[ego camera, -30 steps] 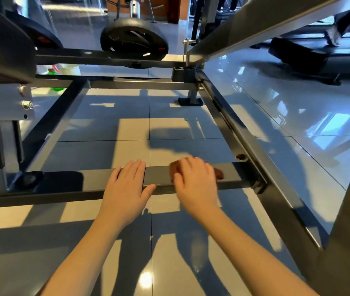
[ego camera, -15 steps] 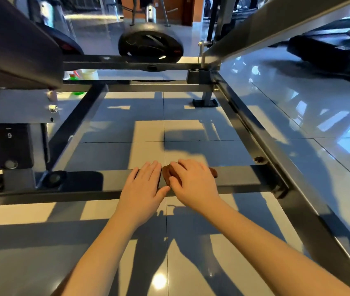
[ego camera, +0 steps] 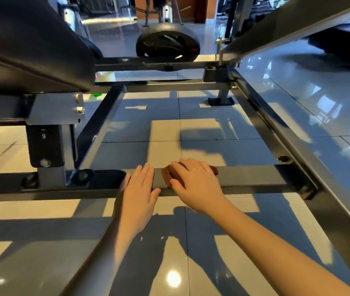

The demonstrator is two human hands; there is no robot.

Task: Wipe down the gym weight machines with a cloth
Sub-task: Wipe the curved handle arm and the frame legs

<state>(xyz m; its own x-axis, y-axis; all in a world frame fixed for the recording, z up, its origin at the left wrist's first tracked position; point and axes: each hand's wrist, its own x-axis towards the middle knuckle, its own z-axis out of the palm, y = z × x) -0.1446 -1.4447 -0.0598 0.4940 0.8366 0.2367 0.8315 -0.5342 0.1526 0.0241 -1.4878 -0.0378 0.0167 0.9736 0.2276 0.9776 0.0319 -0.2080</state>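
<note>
A dark grey crossbar of the weight machine's floor frame runs left to right just above the tiles. My right hand lies on its top over a bunched brown cloth, fingers curved across the cloth and thumb at its near edge. The cloth shows at both sides of the hand. My left hand rests flat on the same bar just to the left, fingers straight, thumb close to the right hand.
A black padded seat overhangs at upper left on a post marked 9. A long side rail runs along the right. A black weight plate sits beyond the far crossbar. Glossy tiled floor lies all around.
Both hands have slid left along the crossbar, away from the right-hand corner joint, the right one taking the cloth with it. The two hands now sit closer together.
</note>
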